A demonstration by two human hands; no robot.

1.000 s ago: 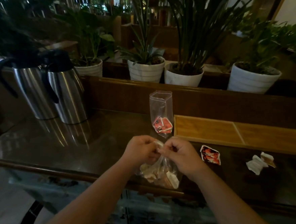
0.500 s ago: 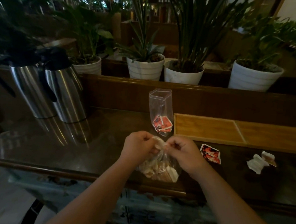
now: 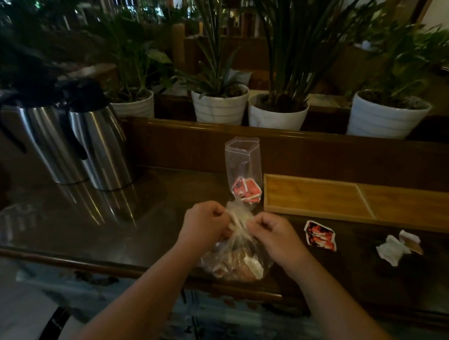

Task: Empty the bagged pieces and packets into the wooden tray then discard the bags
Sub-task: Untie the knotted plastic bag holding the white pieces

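Head view, looking forward and down at a dark glossy table (image 3: 86, 229). Both hands work at the near edge, centre of frame. The left hand (image 3: 205, 225) and right hand (image 3: 272, 233) are each closed in a pinch on the gathered neck of a clear plastic bag (image 3: 234, 255), one hand on either side of the twisted top. The body of this bag rests on the table just below the hands and holds pale and brown pieces (too blurred to identify individually).

Just beyond the hands, an upright bag (image 3: 242, 168) of clear plastic stands on the table with its mouth open at the top; red-and-white packets (image 3: 247, 191) lie in its bottom. Immediately right of it lies the wooden tray (image 3: 362, 202), shallow and rectangular, split by a divider into a left and a right compartment; both compartments show bare wood.

Near the tray, on the table to the right of the hands, lies a loose red packet (image 3: 319, 235). Farther right lies a crumpled white wrapper (image 3: 393, 249) touching a small brown-and-white piece (image 3: 411, 241).

At the far left stand two steel jugs (image 3: 87, 147) with black handles, side by side. Behind the table's raised wooden back, a row of white plant pots (image 3: 276, 115) holds green plants.
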